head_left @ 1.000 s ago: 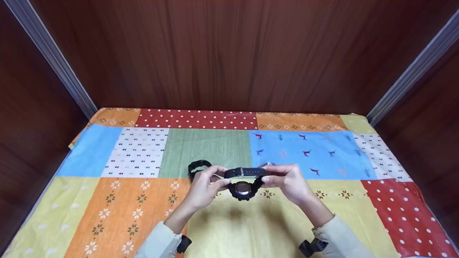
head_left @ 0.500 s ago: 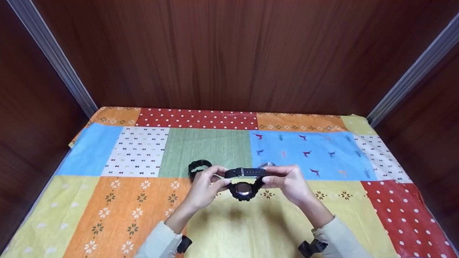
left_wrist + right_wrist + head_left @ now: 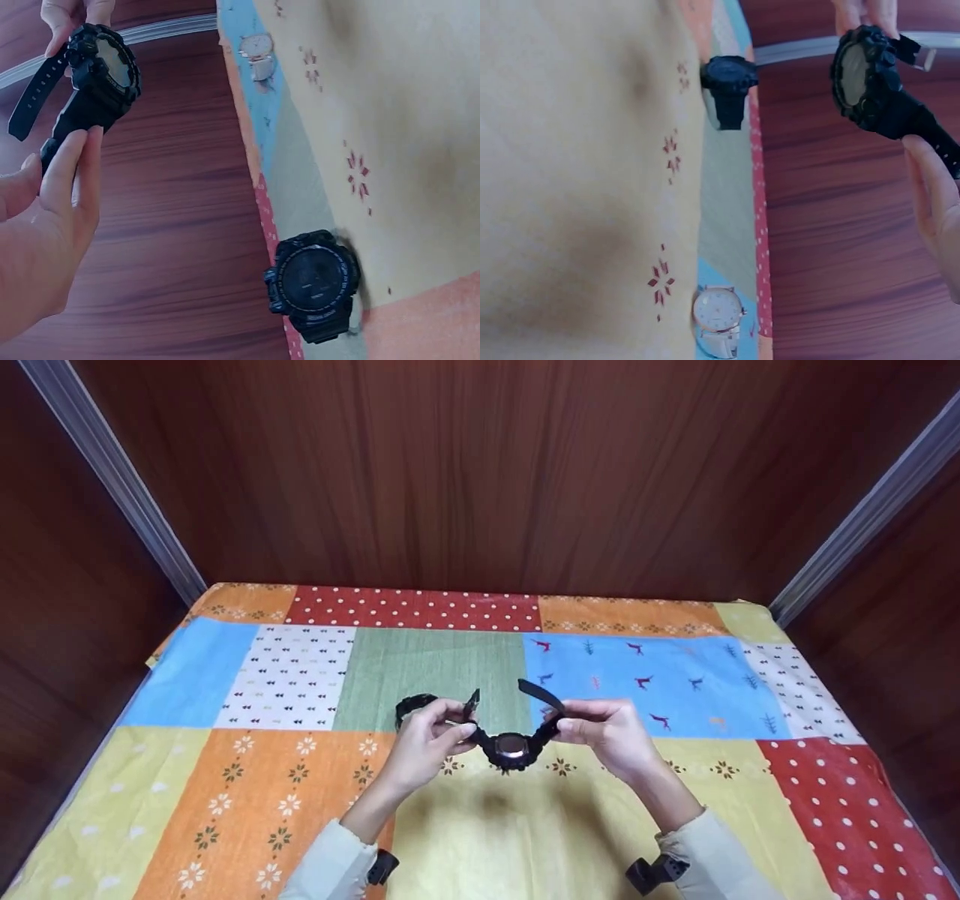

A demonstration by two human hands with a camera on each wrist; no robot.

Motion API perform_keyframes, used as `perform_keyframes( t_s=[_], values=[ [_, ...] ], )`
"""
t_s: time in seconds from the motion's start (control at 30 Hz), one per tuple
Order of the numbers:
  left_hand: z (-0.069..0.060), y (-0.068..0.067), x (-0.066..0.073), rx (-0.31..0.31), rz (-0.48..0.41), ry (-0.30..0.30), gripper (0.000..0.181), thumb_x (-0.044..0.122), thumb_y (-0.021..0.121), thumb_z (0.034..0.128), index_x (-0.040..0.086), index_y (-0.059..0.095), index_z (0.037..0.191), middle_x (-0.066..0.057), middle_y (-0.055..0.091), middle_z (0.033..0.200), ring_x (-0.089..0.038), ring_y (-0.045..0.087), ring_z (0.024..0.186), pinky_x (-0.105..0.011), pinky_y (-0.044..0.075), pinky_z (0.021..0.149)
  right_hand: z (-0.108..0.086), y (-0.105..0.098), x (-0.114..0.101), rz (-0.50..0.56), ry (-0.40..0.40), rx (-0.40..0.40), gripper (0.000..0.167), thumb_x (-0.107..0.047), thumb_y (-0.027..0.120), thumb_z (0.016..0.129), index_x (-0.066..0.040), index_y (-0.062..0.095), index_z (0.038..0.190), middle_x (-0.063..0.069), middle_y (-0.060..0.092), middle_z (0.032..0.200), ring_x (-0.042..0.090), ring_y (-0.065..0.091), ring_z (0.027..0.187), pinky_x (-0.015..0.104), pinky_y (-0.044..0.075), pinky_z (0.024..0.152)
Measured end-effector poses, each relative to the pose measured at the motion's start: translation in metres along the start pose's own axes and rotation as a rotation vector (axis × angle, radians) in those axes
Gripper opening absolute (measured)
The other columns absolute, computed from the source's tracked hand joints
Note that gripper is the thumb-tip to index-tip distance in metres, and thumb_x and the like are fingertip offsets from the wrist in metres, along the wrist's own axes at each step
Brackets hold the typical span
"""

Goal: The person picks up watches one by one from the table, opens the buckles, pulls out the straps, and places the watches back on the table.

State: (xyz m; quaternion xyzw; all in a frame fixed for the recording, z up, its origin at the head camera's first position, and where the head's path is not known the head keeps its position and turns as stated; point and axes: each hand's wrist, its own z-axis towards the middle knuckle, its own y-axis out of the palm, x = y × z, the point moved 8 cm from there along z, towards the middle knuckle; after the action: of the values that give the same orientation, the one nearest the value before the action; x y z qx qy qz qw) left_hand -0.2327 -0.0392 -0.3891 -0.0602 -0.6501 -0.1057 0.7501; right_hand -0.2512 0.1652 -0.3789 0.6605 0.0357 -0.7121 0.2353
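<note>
Head view, with the black watch in my hands as the clock's centre: at ten o'clock a second watch lay on the patchwork cloth, partly behind my left hand. That hand, at nine o'clock, had thumb and fingers pinched on the buckle side of the strap, whose short end stuck up between ten and eleven. The black watch hung between my hands, off the cloth. The holed side curved up to one o'clock, and at three my right hand pinched it between thumb and fingers. The strap ends stood well apart, so I judged the unfastening done; the watch was neither laid down nor its strap joined.

As for materials, again from the left, the second watch had a thick round case, knobby sides and a dark dial. The strap looked like matte rubber, with a metal-looking buckle on its left end. The black watch's rim was chunky and ridged around a glossy, pale-reflecting face. Last, at six o'clock in the right wrist view, lay a silver-toned watch, smooth and round with a pale dial; I couldn't make it out in the head view.
</note>
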Motion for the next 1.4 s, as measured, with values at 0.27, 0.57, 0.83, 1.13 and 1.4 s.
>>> perform_keyframes(
  t_s=[0.27, 0.57, 0.83, 1.13, 1.4],
  values=[
    [0.008, -0.003, -0.01, 0.031, 0.046, -0.047, 0.027, -0.002, 0.057, 0.0865, -0.016, 0.05, 0.108, -0.019, 0.058, 0.095, -0.027, 0.062, 0.086, -0.032, 0.052, 0.074, 0.008, -0.004, 0.016, -0.091, 0.12, 0.025, 0.024, 0.014, 0.057, 0.08, 0.017, 0.058, 0.103, 0.019, 0.066, 0.088, 0.028, 0.066, 0.082, 0.043, 0.048, 0.081],
    [0.02, -0.003, -0.034, 0.09, 0.109, -0.117, 0.031, 0.0, 0.057, 0.0868, -0.015, 0.05, 0.113, -0.019, 0.055, 0.096, -0.028, 0.062, 0.084, -0.03, 0.053, 0.07, 0.017, -0.014, 0.044, -0.074, 0.236, 0.07, 0.024, 0.013, 0.059, 0.079, 0.02, 0.056, 0.102, 0.017, 0.062, 0.09, 0.026, 0.066, 0.08, 0.041, 0.049, 0.08],
    [0.022, -0.002, -0.057, 0.088, 0.202, -0.147, 0.023, 0.0, 0.057, 0.0869, -0.013, 0.053, 0.106, -0.018, 0.058, 0.092, -0.028, 0.062, 0.079, -0.033, 0.054, 0.067, 0.019, -0.023, 0.073, -0.092, 0.308, 0.131, 0.036, 0.013, 0.058, 0.08, 0.027, 0.044, 0.11, 0.017, 0.056, 0.091, 0.023, 0.063, 0.079, 0.041, 0.05, 0.08],
    [0.023, -0.003, -0.077, 0.098, 0.251, -0.215, 0.024, 0.001, 0.056, 0.0877, -0.013, 0.053, 0.106, -0.017, 0.058, 0.09, -0.023, 0.059, 0.077, -0.031, 0.054, 0.063, 0.022, -0.024, 0.092, -0.121, 0.358, 0.117, 0.035, 0.011, 0.055, 0.083, 0.029, 0.041, 0.11, 0.014, 0.056, 0.084, 0.021, 0.062, 0.074, 0.042, 0.051, 0.078],
    [0.025, -0.004, -0.089, 0.117, 0.263, -0.284, 0.025, 0.004, 0.058, 0.0874, -0.009, 0.055, 0.109, -0.014, 0.059, 0.089, -0.018, 0.059, 0.072, -0.03, 0.054, 0.061, 0.023, -0.024, 0.098, -0.144, 0.382, 0.107, 0.035, 0.009, 0.055, 0.084, 0.028, 0.041, 0.11, 0.016, 0.058, 0.083, 0.027, 0.065, 0.075, 0.042, 0.052, 0.074]
  ],
)
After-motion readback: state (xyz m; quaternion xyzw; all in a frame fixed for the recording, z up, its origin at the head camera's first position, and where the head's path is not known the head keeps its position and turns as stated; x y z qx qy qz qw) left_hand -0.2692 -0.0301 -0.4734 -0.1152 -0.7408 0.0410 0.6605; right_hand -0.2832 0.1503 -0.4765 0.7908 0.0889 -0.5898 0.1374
